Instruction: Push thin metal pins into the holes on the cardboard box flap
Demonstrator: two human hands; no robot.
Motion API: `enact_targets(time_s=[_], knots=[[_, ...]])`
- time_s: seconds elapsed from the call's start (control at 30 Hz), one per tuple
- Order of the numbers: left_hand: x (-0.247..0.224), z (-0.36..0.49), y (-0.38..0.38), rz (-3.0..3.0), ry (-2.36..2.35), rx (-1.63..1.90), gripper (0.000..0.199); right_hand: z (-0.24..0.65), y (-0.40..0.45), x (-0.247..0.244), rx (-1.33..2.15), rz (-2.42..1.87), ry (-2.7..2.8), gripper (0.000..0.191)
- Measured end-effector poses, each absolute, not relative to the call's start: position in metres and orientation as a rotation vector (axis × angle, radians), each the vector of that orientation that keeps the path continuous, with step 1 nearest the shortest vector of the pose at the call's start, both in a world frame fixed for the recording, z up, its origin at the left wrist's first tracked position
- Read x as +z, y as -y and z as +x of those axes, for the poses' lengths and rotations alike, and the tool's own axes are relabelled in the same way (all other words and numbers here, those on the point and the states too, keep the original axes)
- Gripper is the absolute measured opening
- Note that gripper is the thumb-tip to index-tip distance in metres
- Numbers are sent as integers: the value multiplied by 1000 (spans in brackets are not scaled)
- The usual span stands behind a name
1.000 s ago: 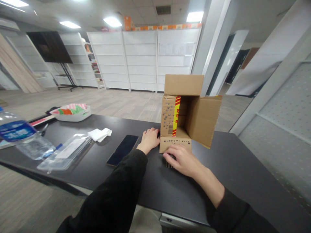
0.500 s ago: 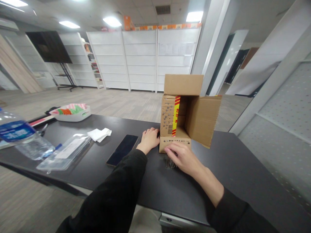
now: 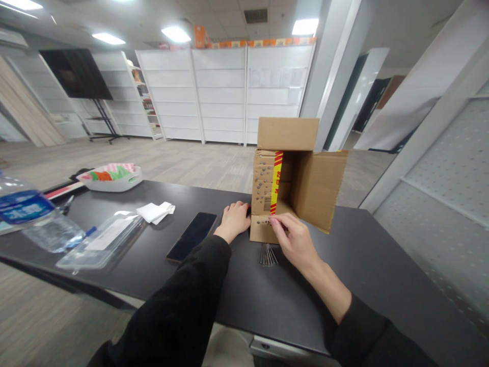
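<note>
A cardboard box stands on the dark table with its opening facing me and its flaps folded out. Rows of round metal heads dot its left flap, beside a yellow and red tape strip. My right hand is closed in a pinch at the row of small holes along the lower flap; what sits between the fingertips is too small to make out. Just below lies a fan of thin metal nails or screws. My left hand rests with fingers extended at the box's left side, its fingertips partly hidden there.
Left of my hand are a phone, a folded tissue and a clear plastic case. A water bottle lies tilted at far left, with a white basket behind. A perforated panel stands at right.
My right hand has moved up from low on the lower flap to its row of holes, uncovering more of the metal fan. My left hand stays where it was.
</note>
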State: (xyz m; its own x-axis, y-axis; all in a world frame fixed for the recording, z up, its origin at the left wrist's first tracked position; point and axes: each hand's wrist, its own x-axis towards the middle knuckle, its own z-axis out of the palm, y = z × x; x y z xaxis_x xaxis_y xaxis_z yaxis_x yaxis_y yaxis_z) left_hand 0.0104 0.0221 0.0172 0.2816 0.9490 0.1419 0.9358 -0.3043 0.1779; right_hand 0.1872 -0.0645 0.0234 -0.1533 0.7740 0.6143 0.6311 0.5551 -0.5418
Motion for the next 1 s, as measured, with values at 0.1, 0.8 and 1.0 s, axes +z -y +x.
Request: enact_targets(time_s=[0.1, 0.8, 1.0], knots=[[16, 10, -23, 2472, -1821, 342, 34, 188, 63, 21, 186, -1159, 1838, 27], [16, 11, -22, 2480, -1816, 364, 34, 187, 55, 13, 120, -1112, 1872, 24], [16, 11, -23, 2476, -1821, 357, 33, 188, 54, 11, 113, -1118, 1897, 23]])
